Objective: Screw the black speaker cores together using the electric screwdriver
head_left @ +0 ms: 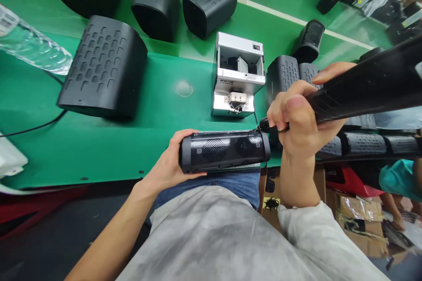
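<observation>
My left hand [171, 164] grips the left end of a black cylindrical speaker [224, 150] held level at the near edge of the green bench [148, 140], above my lap. Two round grilles show on its side. My right hand [298, 118] is closed round a black electric screwdriver [362, 85] that reaches in from the right. The tool's tip meets the speaker's upper right end. Straight behind the speaker stands a small silver screw feeder box [238, 74].
Several black perforated speaker shells lie about the bench, the largest [105, 68] at left. A row of finished black units [362, 142] lines the right. A clear plastic bottle [33, 46] and a black cable lie far left. Cardboard boxes [359, 217] sit on the floor.
</observation>
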`<state>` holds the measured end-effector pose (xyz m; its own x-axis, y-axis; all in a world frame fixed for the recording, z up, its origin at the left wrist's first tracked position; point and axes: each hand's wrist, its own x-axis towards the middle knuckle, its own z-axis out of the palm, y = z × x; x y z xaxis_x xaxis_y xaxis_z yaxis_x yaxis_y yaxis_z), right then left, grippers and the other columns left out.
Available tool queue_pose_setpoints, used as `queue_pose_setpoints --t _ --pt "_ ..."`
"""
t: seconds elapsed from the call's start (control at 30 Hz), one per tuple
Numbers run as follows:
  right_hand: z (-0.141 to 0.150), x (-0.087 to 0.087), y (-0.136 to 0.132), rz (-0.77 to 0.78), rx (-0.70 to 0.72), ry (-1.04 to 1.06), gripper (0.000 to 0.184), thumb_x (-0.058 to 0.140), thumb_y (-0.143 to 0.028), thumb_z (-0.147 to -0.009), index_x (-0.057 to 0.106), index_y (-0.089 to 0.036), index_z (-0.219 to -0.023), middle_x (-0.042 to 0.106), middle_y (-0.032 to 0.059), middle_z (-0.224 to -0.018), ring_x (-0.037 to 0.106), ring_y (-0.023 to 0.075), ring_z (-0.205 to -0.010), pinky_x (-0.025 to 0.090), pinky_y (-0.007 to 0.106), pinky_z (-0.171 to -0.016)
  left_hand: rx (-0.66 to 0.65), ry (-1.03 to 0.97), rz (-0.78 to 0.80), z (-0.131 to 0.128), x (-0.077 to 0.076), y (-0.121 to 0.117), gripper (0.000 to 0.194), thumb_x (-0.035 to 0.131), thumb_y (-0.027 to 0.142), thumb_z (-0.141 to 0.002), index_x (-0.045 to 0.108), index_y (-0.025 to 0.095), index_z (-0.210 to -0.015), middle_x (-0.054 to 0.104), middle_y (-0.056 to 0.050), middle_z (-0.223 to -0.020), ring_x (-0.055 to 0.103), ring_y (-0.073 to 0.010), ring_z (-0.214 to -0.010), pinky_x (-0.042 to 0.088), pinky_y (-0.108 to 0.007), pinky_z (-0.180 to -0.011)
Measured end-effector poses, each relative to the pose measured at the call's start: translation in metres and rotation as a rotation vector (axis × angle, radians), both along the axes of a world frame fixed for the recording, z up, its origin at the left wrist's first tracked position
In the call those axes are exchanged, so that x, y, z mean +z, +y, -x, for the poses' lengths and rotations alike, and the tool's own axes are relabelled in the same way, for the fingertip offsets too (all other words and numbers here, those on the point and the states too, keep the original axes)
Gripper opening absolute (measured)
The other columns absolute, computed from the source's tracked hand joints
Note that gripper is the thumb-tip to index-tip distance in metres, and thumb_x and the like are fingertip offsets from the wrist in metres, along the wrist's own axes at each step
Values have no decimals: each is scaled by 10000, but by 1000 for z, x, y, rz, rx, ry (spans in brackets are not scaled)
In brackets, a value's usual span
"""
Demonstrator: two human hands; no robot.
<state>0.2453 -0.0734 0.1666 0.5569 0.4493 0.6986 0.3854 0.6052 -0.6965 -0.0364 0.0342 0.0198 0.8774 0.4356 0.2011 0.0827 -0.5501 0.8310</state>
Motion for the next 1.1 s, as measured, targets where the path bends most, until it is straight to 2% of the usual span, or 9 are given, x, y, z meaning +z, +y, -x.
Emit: queue_pose_setpoints --t 0.17,0.33,0.43,0.5,0.63,0.77,0.83,0.9,1.1 --pt "-7 -4 5 -11 33 -23 257 960 -378 -982 715 -322 -1037 343 -94 -605 296 95 -358 294 255 -289 26 8 22 -1 -6 -1 1112 1058 536 -863 394 306 -1724 565 -191 -1657 681 -422 -1503 606 -592 -1270" --pt "-16 -4 2 30 49 -14 267 970 -405 -973 760 -362 -1131 409 -105 -596 334 110 -351 332 260 -288 21 19 54 -3 -10 -2 1126 1052 541 -849 374 302 -1716 538 -186 -1660 640 -434 -1546 574 -612 -1311" --pt "-15 17 -2 4 54 -21 312 968 -387 -949 807 -377 -1216 447 -114 -604 326 93 -354 323 233 -300 6 0 75 -4 -13 -3 1124 1032 533 -870 342 313 -1729 508 -187 -1691 618 -437 -1577 546 -632 -1343" --pt "-9 36 -1 -65 6 -23 255 920 -268 -948 824 -349 -1170 441 -104 -631 360 72 -392 344 202 -348 0 -10 82 -5 -15 -4 1127 1018 531 -885 321 323 -1745 486 -189 -1719 593 -441 -1609 518 -646 -1370" --pt "-4 55 26 -259 -95 -83 256 761 -112 -1009 740 -324 -1151 454 -96 -659 450 76 -475 409 189 -455 -1 -30 78 -5 -18 -4 1157 1019 552 -887 294 339 -1763 461 -187 -1749 568 -445 -1642 497 -653 -1391" --pt "-21 42 65 -233 -175 -147 240 788 -345 -1114 605 -326 -1268 561 -80 -782 477 106 -497 430 261 -464 24 -39 77 -5 -19 -5 1174 1030 538 -874 300 359 -1775 483 -173 -1750 602 -436 -1625 540 -623 -1362" --pt "-32 32 78 -196 -209 -145 317 802 -494 -1130 582 -331 -1290 682 -34 -1068 451 78 -509 404 286 -445 29 -55 77 -4 -20 -6 1174 1034 539 -871 305 372 -1776 497 -166 -1751 614 -431 -1619 554 -612 -1351" --pt "-40 27 85 -126 -200 -164 405 823 -587 -1116 553 -342 -1293 680 -12 -1343 457 56 -525 408 293 -441 31 -65 80 -4 -21 -6 1184 1039 541 -868 299 382 -1779 501 -163 -1753 613 -430 -1622 554 -610 -1351" --pt "-42 26 87 -89 -191 -176 465 785 -679 -1138 506 -325 -1251 643 -39 -1128 394 32 -492 370 253 -418 19 -45 74 -4 -20 -5 1189 1024 548 -889 266 359 -1787 469 -185 -1768 569 -439 -1663 513 -624 -1388"
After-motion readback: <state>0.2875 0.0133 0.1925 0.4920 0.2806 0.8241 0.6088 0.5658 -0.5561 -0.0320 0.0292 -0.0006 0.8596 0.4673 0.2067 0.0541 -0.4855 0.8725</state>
